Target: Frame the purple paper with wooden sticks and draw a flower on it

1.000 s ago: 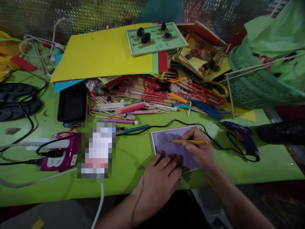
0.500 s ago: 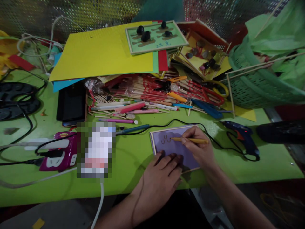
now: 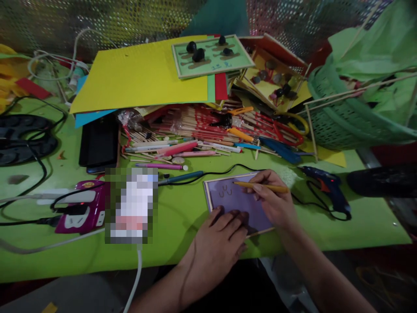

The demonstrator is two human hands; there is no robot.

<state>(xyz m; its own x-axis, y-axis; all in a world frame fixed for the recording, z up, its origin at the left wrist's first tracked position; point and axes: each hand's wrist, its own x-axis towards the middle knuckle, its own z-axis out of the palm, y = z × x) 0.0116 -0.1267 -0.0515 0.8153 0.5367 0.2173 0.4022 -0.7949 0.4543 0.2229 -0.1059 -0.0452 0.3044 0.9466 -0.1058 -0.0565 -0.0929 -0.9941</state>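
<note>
A purple card (image 3: 213, 191) with pale stick edging lies on the green table in front of me. Several brown U-shaped strokes are drawn near its upper left. My right hand (image 3: 276, 200) pinches a yellow-brown marker pen (image 3: 272, 187), its tip pointing left over the card, to the right of the strokes; whether the tip touches cannot be made out. My left hand (image 3: 223, 237) lies flat, fingers stretched across the card's lower left part and covering its bottom edge.
To the left are a phone (image 3: 133, 204) with a blurred screen and a magenta power strip (image 3: 100, 208). A glue gun (image 3: 327, 187) lies right, below a green basket (image 3: 339, 113). Behind are pens, sticks, scissors (image 3: 288, 130), yellow sheets (image 3: 137, 78) and a framed green card (image 3: 208, 65).
My right hand has lifted slightly and the marker has tilted flatter, its tip now a little above and right of the strokes. The left hand stays on the card.
</note>
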